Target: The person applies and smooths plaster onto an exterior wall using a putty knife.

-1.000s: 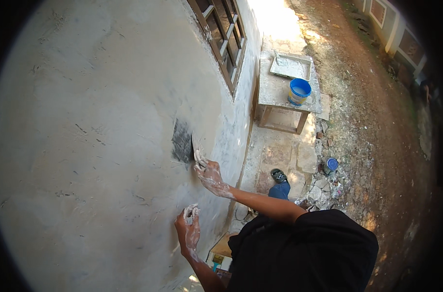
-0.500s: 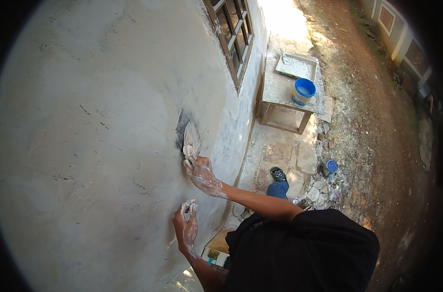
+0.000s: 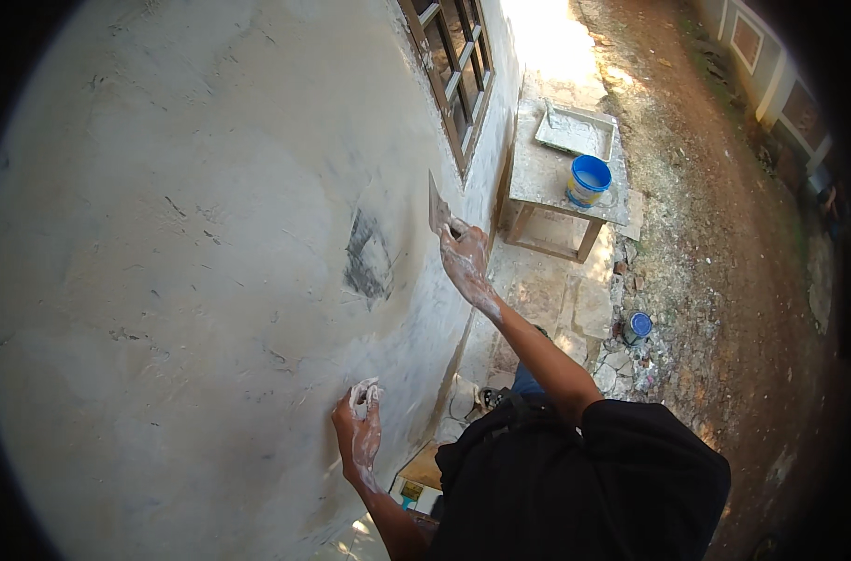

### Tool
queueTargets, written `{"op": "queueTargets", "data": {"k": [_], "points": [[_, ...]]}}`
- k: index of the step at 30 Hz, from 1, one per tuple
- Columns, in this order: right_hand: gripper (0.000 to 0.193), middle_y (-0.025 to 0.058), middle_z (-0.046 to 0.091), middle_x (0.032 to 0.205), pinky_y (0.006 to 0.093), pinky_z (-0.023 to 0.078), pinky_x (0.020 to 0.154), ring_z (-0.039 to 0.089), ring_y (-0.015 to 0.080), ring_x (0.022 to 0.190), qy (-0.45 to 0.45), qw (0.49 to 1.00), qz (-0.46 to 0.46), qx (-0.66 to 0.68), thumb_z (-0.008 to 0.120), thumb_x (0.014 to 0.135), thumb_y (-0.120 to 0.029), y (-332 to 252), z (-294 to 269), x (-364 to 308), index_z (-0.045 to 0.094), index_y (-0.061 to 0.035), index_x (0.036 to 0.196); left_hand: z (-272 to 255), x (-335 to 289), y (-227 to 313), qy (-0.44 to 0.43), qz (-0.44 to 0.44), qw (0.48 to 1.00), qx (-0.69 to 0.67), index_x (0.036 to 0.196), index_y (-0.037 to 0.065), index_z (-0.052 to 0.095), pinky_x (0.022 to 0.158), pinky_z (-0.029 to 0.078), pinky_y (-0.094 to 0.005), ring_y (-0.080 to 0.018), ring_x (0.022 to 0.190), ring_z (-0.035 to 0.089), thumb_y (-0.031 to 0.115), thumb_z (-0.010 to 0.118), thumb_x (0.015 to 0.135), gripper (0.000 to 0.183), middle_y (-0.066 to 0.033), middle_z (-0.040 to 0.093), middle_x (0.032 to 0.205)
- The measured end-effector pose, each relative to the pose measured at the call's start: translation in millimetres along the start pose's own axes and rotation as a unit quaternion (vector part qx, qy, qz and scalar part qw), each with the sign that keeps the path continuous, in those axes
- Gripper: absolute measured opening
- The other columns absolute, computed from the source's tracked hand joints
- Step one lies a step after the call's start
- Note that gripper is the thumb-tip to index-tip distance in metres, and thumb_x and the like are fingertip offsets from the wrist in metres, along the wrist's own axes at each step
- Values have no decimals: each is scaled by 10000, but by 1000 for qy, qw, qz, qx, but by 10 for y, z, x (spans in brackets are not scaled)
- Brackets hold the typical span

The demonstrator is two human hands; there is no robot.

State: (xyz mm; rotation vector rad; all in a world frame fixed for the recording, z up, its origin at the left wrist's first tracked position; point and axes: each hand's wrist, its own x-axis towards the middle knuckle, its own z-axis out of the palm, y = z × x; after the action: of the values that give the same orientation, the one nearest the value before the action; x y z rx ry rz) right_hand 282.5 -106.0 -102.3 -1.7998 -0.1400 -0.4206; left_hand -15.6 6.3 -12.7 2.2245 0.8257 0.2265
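A putty knife (image 3: 436,204) with a flat pointed blade is gripped in my right hand (image 3: 465,262), which is smeared with white paste. Its blade is raised off the plastered wall (image 3: 220,346), below the window. To its left, a dark grey patch (image 3: 367,257) shows on the wall. Lower down, close to the wall, my left hand (image 3: 356,438) is curled, its fingertips coated white. Whatever those fingers may hold cannot be made out.
A low wooden table (image 3: 530,178) by the wall bears a paste-covered tray (image 3: 575,148) and a blue-rimmed bucket (image 3: 589,185). A blue-lidded can (image 3: 638,325) stands by rubble. Near my left forearm lies a brush (image 3: 408,496). The barred window (image 3: 458,75) is above.
My right hand has drawn the putty knife off the dark patch, moving up and right, so the patch shows fully. The left hand stays almost still. My foot has shifted back.
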Motion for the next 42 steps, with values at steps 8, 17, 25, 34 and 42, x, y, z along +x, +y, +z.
{"op": "queueTargets", "data": {"k": [8, 17, 25, 34, 42], "points": [[265, 239, 664, 755, 434, 506, 685, 667, 363, 717, 39, 996, 75, 13, 587, 826, -178, 521, 492, 1645, 704, -31, 1013, -38, -52, 44, 7, 6, 1000, 4, 1039, 16, 667, 817, 462, -409, -331, 851, 625, 133, 620, 869, 212, -181, 670, 920], [274, 266, 647, 785, 487, 499, 752, 655, 405, 775, -29, 999, -11, -32, 597, 835, -234, 605, 801, 1659, 684, 24, 867, -56, -66, -67, -3, -15, 1000, 14, 1056, 18, 665, 824, 464, -422, -351, 893, 615, 123, 610, 871, 219, -199, 655, 965], [317, 226, 634, 866, 431, 494, 750, 625, 352, 723, -123, 991, -34, 47, 629, 837, -194, -476, 609, 396, 629, 33, 1058, 40, -7, -176, -19, -10, 1000, -2, 1066, 21, 658, 822, 463, -416, -349, 894, 616, 126, 607, 872, 226, -196, 655, 965], [317, 171, 612, 941, 409, 523, 692, 618, 347, 801, -180, 942, -251, 133, 651, 792, -100, -795, 310, -1130, 592, -15, 1092, 88, 6, -148, -17, 35, 999, 16, 1027, -40, 641, 799, 492, -319, -189, 843, 650, 69, 560, 907, 182, -125, 685, 902], [252, 132, 658, 774, 293, 497, 567, 615, 162, 611, -216, 950, -101, 203, 622, 823, -63, -545, -351, -1181, 648, 33, 1055, 13, -58, -99, 5, 1, 1000, -22, 1031, -5, 664, 806, 480, -389, -309, 859, 646, 103, 598, 876, 200, -183, 681, 937]]}}
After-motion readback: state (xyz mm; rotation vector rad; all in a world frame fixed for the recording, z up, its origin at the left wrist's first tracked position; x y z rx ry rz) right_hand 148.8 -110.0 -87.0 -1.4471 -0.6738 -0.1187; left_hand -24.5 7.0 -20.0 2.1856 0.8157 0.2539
